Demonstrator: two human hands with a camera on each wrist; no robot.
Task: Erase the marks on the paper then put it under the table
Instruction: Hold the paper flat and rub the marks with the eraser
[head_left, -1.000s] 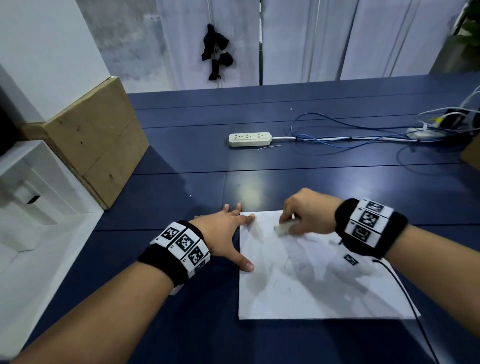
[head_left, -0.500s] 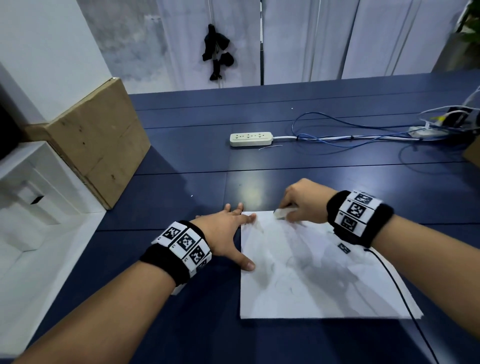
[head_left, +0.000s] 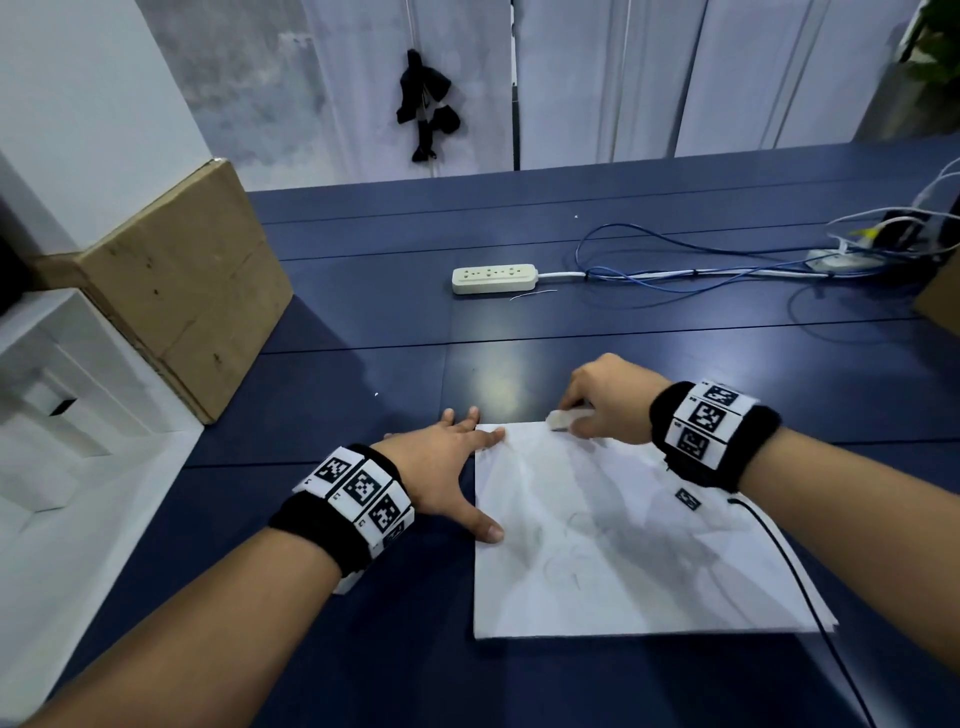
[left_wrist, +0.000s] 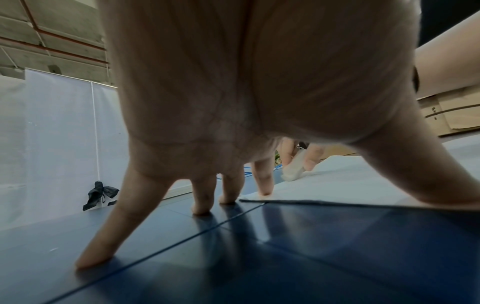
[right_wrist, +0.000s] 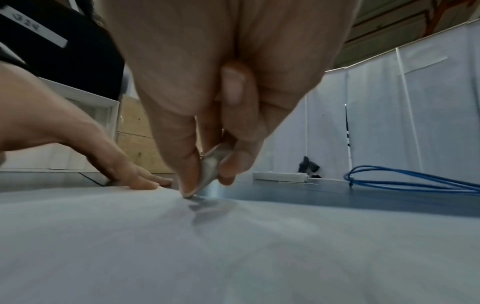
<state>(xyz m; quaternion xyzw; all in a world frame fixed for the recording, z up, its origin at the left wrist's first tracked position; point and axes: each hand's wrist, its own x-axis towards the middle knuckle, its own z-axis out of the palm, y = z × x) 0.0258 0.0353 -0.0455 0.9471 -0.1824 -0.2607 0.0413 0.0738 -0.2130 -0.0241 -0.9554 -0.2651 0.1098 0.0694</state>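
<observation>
A white sheet of paper (head_left: 623, 551) with faint grey pencil marks lies flat on the dark blue table (head_left: 363, 364). My left hand (head_left: 452, 467) is spread flat, index finger and thumb pressing the sheet's left edge, the other fingers on the table. My right hand (head_left: 608, 405) pinches a small white eraser (head_left: 566, 418) at the sheet's far edge. The right wrist view shows the eraser (right_wrist: 210, 168) held between thumb and fingers, its tip touching the paper (right_wrist: 233, 246). From the left wrist the eraser (left_wrist: 294, 168) appears beyond my spread fingers (left_wrist: 262, 179).
A cardboard box (head_left: 182, 286) leans at the table's left, beside white shelving (head_left: 62, 389). A white power strip (head_left: 493, 278) with blue and white cables (head_left: 727, 260) lies farther back. A black cable (head_left: 800, 587) crosses the sheet's right edge.
My right hand with the eraser has slid away from me, from inside the sheet's upper part to its far edge. The left hand has stayed in place.
</observation>
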